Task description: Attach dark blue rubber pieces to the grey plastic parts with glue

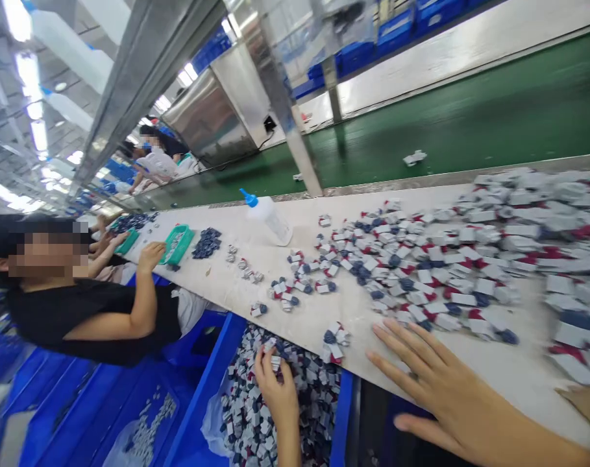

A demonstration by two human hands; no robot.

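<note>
My right hand (438, 386) lies flat on the white belt (256, 295), fingers stretched out and apart, fingertips just short of a wide heap of small white, red and blue parts (450, 259). It holds nothing. My left hand (275, 386) reaches down into a blue bin (211, 383) full of the same small parts (256, 415), fingers curled among them at the bin's top edge. What they grip, if anything, I cannot make out. One small cluster of parts (334, 342) sits on the belt edge between my two hands.
A clear squeeze bottle with a blue cap (268, 217) lies on the belt. A co-worker in black sits at the left, hand (150, 254) by a green tray (176, 245) and dark parts (206, 243). More blue bins (80, 402) below; green floor (470, 123) beyond.
</note>
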